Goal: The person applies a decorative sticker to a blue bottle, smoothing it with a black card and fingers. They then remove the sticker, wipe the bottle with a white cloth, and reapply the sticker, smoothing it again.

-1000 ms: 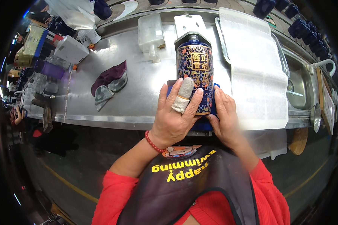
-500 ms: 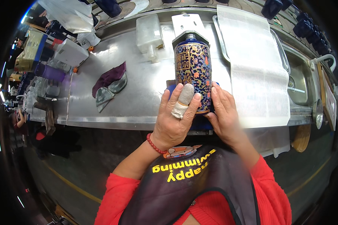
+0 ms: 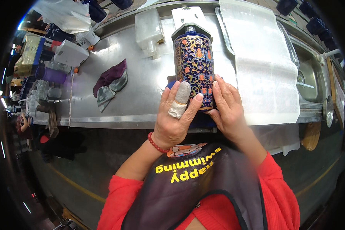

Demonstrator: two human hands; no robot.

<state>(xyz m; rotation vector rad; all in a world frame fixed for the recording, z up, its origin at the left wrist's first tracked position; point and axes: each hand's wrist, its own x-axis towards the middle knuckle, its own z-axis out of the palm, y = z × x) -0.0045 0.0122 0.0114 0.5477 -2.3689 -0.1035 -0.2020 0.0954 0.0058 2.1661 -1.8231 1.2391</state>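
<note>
A dark blue bottle [image 3: 195, 69], patterned with colourful flowers and gilt scrolls, lies with its neck pointing away from me. Its neck end rests in a grey angled cradle [image 3: 175, 35] fixed to a white plate [image 3: 188, 16]. My left hand [image 3: 172, 119] grips the left side of the bottle's base; one finger wears a grey fabric finger cover [image 3: 182, 94]. Against the right side of the base, my right hand [image 3: 230, 111] presses with its fingers extended and thumb underneath. Part of a blue surface [image 3: 201, 122] shows below the base.
On the steel worktop [image 3: 142, 84] lie a purple and grey cloth [image 3: 111, 80] and a clear square container [image 3: 148, 30]. White sheeting [image 3: 264, 69] covers a tray on the right, beside a sink [image 3: 310, 76]. Bottles and boxes crowd the left; dark blue vessels [image 3: 316, 25] stand far right.
The bottle has turned about its long axis: the gilt-framed panel has rolled to its left edge, and floral pattern now faces up. Both hands stay at the base. The whole view has shifted slightly.
</note>
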